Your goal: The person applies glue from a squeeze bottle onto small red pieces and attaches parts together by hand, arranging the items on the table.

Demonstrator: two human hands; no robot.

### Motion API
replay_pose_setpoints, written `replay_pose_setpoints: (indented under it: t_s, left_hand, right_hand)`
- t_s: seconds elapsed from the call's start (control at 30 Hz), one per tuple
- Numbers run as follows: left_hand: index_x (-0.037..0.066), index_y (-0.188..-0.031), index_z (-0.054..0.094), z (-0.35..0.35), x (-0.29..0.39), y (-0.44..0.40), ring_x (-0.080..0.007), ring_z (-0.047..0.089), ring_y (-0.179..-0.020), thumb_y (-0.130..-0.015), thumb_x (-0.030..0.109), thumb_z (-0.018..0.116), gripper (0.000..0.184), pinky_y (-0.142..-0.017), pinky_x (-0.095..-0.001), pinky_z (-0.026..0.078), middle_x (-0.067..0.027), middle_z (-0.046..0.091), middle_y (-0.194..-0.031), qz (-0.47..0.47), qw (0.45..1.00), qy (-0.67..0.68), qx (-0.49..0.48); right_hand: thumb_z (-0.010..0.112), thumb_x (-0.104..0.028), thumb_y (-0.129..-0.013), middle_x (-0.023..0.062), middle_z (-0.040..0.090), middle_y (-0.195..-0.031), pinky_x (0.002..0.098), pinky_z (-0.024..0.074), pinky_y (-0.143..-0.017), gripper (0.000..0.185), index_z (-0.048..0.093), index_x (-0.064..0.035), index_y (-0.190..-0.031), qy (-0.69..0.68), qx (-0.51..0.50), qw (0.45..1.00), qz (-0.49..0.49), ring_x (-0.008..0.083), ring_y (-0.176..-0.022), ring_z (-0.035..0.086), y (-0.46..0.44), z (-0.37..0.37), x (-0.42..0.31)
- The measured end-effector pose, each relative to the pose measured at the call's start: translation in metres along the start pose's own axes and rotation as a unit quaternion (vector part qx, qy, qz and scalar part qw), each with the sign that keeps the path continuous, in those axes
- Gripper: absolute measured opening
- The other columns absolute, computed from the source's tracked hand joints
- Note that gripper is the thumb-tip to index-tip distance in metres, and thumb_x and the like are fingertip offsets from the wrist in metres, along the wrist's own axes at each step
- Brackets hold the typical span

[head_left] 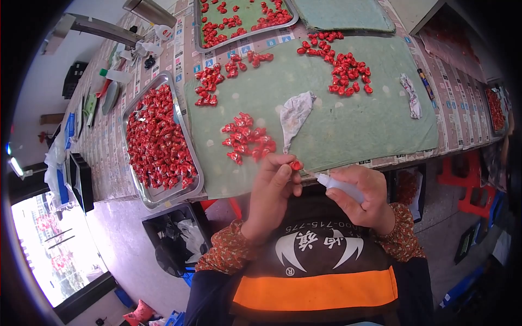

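Between the thumb and fingers of my left hand (273,190) is a small shiny red piece (296,165), held just over the table's near edge. My right hand (365,196) is wrapped round a whitish squeeze bottle (340,185). Its thin nozzle points left at the red piece; whether the tip touches it I cannot tell. Beyond my left hand lies a loose group of red pieces (247,136) on the green cloth (337,122). A crumpled pale rag (296,114) lies just past my fingers.
A metal tray (197,182) heaped with red pieces stands at left. Another tray (296,16) with red pieces sits at the back. More red pieces (348,70) lie on the cloth. A second rag (411,98) and a pen-like tool (426,84) are at right. A black bin (179,233) stands below.
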State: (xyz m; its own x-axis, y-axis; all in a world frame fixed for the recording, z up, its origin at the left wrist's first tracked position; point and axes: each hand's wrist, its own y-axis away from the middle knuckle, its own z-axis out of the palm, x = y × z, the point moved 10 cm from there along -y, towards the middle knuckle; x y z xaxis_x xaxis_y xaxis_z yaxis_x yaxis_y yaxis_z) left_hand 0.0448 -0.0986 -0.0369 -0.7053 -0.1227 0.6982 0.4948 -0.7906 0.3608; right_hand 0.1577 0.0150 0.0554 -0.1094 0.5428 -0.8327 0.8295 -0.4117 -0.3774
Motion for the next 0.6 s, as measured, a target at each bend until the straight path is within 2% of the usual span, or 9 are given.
replay_pose_setpoints:
  t_s: [0.07,0.13,0.23,0.33,0.6]
  left_hand:
    - [0.008,-0.113,0.051,-0.001,0.002,0.000,-0.0099,0.054,-0.085,-0.100,0.017,0.052,0.016,-0.067,-0.0242,0.046,-0.0059,0.058,-0.107,0.004,1.000,0.007,-0.001]
    - [0.008,-0.113,0.051,-0.001,0.004,0.000,-0.0100,0.055,-0.085,-0.100,0.016,0.052,0.016,-0.067,-0.0243,0.046,-0.0061,0.058,-0.108,0.010,1.000,0.008,-0.003]
    - [0.008,-0.115,0.050,-0.002,0.007,0.000,-0.0105,0.054,-0.085,-0.100,0.015,0.051,0.017,-0.068,-0.0248,0.048,-0.0068,0.057,-0.108,0.020,1.000,0.005,-0.006]
    - [0.008,-0.115,0.049,-0.002,0.010,0.001,-0.0109,0.054,-0.085,-0.100,0.014,0.050,0.017,-0.069,-0.0254,0.049,-0.0071,0.056,-0.107,0.032,0.999,0.002,-0.013]
    - [0.009,-0.114,0.049,-0.003,0.014,-0.001,-0.0114,0.053,-0.088,-0.098,0.008,0.050,0.016,-0.071,-0.0266,0.050,-0.0070,0.054,-0.112,0.048,0.998,0.008,-0.029]
  right_hand:
    - [0.076,-0.010,-0.080,0.0117,0.067,-0.086,0.0314,0.0517,-0.061,0.028,0.061,-0.0017,-0.102,-0.021,0.001,1.000,0.015,0.0229,-0.069,0.067,0.000,-0.003,0.004]
    - [0.075,-0.012,-0.083,0.0088,0.066,-0.087,0.0272,0.0501,-0.065,0.028,0.058,-0.0014,-0.103,-0.093,0.018,0.990,0.105,0.0146,-0.073,0.065,0.003,-0.006,0.023]
    - [0.074,-0.013,-0.085,0.0060,0.064,-0.089,0.0242,0.0478,-0.069,0.029,0.056,-0.0015,-0.104,-0.168,0.046,0.973,0.151,0.0092,-0.077,0.060,0.007,-0.007,0.042]
    - [0.074,-0.013,-0.085,0.0043,0.064,-0.090,0.0230,0.0468,-0.071,0.028,0.057,-0.0017,-0.104,-0.209,0.048,0.958,0.189,0.0081,-0.079,0.058,0.007,-0.002,0.054]
    - [0.075,-0.015,-0.085,0.0041,0.064,-0.088,0.0234,0.0471,-0.068,0.028,0.059,-0.0031,-0.104,-0.157,-0.012,0.975,0.156,0.0089,-0.077,0.059,0.002,0.007,0.042]
